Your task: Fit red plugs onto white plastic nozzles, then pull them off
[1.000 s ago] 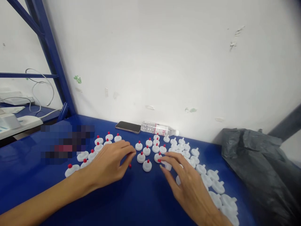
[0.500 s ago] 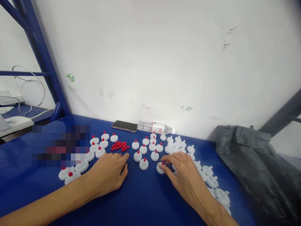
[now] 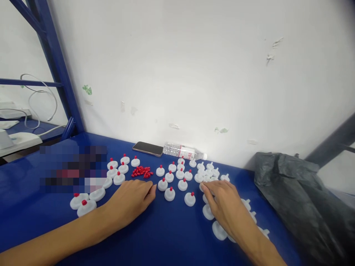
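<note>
My left hand (image 3: 133, 195) rests on the blue table with its fingers curled in; whatever they hold is hidden. Just behind it lies a pile of small red caps (image 3: 142, 172). My right hand (image 3: 226, 197) reaches over a group of white round lids with spouts (image 3: 219, 229). Its thumb and forefinger come together at the near edge of one white spouted lid (image 3: 201, 187), mostly covered by the fingers. Left of that hand stands a white lid with a red tip (image 3: 190, 199), apart from the fingers. Several more red-tipped lids (image 3: 169, 194) stand between the hands.
Other red-tipped lids (image 3: 87, 208) stand on the left beside a blurred patch. A phone (image 3: 148, 148) and a clear plastic bottle (image 3: 183, 151) lie along the wall. A black plastic bag (image 3: 294, 199) covers the right side. A blue metal frame (image 3: 59, 70) rises at the left.
My right hand has let go of a red-tipped lid and moved right and slightly back to the plain white lids. The left hand has shifted only slightly, still curled.
</note>
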Tool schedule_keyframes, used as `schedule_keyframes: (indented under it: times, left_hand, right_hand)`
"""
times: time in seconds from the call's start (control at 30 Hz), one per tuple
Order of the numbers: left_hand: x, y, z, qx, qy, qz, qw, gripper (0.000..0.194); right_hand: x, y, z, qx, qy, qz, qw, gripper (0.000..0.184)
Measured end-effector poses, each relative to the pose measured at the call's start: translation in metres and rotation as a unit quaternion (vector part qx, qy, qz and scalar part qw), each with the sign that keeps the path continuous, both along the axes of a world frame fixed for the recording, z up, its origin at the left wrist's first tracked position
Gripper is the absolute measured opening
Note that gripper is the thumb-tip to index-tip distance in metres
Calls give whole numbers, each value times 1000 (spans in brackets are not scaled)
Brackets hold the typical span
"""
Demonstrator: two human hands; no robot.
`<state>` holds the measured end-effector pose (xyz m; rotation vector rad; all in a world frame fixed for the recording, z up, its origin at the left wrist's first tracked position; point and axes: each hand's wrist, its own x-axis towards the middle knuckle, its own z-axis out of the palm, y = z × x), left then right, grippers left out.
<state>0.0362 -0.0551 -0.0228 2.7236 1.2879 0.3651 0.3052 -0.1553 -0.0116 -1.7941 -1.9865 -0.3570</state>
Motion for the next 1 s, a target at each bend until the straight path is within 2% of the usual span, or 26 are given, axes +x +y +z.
schedule_keyframes:
  times: [0.13, 0.23, 0.3, 0.4, 0.47, 0.53, 0.7, 0.8, 1.0]
  left_hand:
    - [1, -3, 7, -23, -78, -34, 996, 38]
    - [3, -7, 12, -79, -177, -54, 980, 36]
    - [5, -11, 11, -147, -255, -62, 954, 31]
    - [8, -14, 5, -230, -323, -82, 914, 27]
    - [10, -16, 3, -259, -353, -99, 894, 26]
    - [11, -17, 2, -276, -369, -104, 882, 26]
    - [11, -22, 8, -271, -340, -80, 897, 21]
    - [11, -24, 9, -247, -331, -99, 905, 21]
    - [12, -21, 3, -252, -329, -126, 901, 24]
  right_hand:
    - [-4, -3, 8, 81, 34, 1, 996, 18]
    - [-14, -8, 13, 91, 90, 13, 992, 19]
    - [-25, -11, 13, 82, 112, 59, 989, 18]
    - [-42, -16, 11, 71, 91, 152, 982, 26]
    - [-51, -17, 6, 58, 73, 200, 975, 33]
    - [-57, -17, 1, 49, 73, 220, 972, 37]
    - [-57, -17, -7, 67, 116, 201, 970, 36]
    - [-54, -17, -7, 79, 129, 198, 968, 38]
    - [-54, -17, -2, 70, 125, 225, 964, 38]
